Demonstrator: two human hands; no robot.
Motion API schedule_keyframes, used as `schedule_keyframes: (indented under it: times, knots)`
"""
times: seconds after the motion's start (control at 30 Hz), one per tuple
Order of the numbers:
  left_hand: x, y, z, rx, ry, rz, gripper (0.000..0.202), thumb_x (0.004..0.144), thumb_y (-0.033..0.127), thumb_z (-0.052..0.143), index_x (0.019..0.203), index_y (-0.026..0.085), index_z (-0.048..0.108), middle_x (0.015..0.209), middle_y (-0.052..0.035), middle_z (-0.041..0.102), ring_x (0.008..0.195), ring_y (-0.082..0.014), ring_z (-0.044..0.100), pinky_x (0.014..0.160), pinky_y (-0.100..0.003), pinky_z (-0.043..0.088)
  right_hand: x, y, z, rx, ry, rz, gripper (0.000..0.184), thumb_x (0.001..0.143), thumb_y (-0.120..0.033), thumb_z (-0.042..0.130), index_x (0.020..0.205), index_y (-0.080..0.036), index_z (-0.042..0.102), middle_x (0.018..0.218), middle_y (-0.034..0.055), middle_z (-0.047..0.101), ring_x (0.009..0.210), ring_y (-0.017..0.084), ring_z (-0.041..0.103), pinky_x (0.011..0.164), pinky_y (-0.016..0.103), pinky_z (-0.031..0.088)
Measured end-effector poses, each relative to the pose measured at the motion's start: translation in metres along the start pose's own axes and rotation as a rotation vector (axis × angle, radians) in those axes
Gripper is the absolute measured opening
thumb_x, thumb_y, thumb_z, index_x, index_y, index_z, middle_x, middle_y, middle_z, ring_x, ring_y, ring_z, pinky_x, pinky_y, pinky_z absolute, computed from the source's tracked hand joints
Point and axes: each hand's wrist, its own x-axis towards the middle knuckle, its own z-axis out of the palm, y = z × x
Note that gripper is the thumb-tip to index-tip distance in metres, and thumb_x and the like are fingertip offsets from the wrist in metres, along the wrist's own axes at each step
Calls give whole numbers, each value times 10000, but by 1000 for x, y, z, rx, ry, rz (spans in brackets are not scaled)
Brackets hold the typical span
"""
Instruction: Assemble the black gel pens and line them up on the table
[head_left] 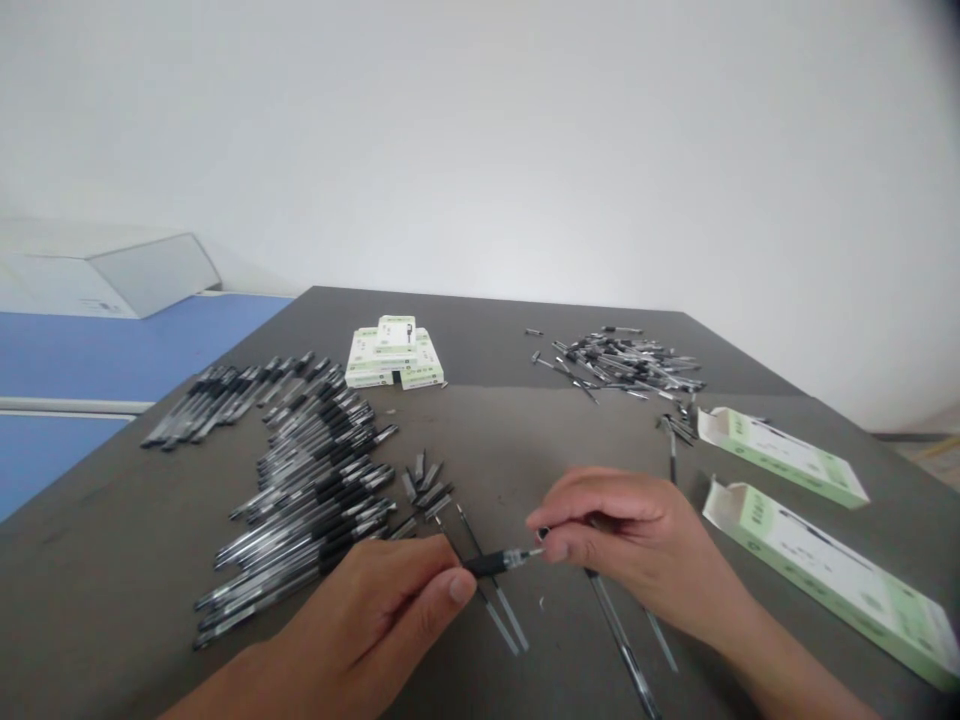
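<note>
A person's left hand closes around the black grip of a clear-barrelled ballpoint pen, held level above a dark grey table, thumb on top and fingers curled beneath. The pen's tip points toward the right hand, whose thumb and forefinger nearly meet just beside it, pinched on a small dark piece too hidden to identify. Only a narrow gap separates the two hands. Beneath them lie loose thin pen tubes and, under the right wrist, a long pen. A stretch of dark tabletop runs from the hands toward the table's far edge. To the left, rows of assembled pens stop just short of the left hand, with a small cluster of black pen parts beside them. Farther off, a tangled heap of pen parts sits near the far edge, by a stack of white-and-green boxes. Two open green-and-white cartons lie along the right edge, well apart from the right hand, and a blue surface sits beyond the left edge
</note>
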Motion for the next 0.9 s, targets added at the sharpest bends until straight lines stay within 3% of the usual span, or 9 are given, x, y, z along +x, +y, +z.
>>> schedule_keyframes:
  times: [0.2,0.47,0.57,0.73,0.9]
  knots:
    - [-2,-1,-2,1,25,53,366,1137,355,412,802,254,520,640,58,594,525,-135,596,531,-238,421,-3,-5,-3,10,-32,31,142,898,-264,878,1031,-305,904,909,27,765,681,91,640,563,183,488]
    - [2,-3,-2,12,35,43,360,1124,327,448,781,250,518,609,65,557,497,-126,578,504,-231,401,-7,-7,-6,-133,-119,-61,279,1021,-236,732,1248,-358,839,1025,41,694,843,123,666,673,215,544]
    - [2,-3,-4,3,23,41,369,1126,335,449,773,247,516,606,65,558,490,-125,568,503,-230,400,-6,-6,-4,-139,-96,-57,251,985,-239,778,1194,-350,862,994,42,718,786,123,667,622,214,534]
    - [1,-1,-4,20,19,14,382,1128,350,449,772,243,540,616,63,567,507,-122,579,511,-223,405,-4,-4,2,-34,69,-18,185,807,-217,941,971,-296,907,881,28,796,621,97,636,533,191,511]
    - [0,-4,-3,20,18,39,373,1125,329,459,770,242,531,607,71,542,500,-113,571,512,-221,395,-3,-6,3,-6,46,-67,132,857,-187,898,934,-295,904,885,28,812,692,113,723,575,178,561]
